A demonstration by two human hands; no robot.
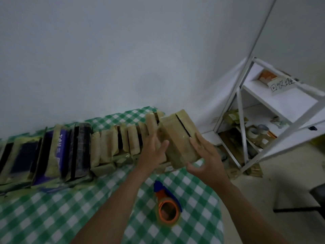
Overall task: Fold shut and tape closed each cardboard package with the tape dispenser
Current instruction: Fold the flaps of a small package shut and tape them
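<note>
Blue and orange plastic tape dispenser (167, 205) lies near the counter's (52, 217) near edge, on green-white checked cloth. Above the far right corner, the right hand (205, 159) grasps a brown rectangular cardboard package (179, 138), glossy with tape, with fingers curled round its near corner. The left hand (153, 152) presses straight, released fingers on its left side. A row of packages (109, 147) stands along the far edge.
</note>
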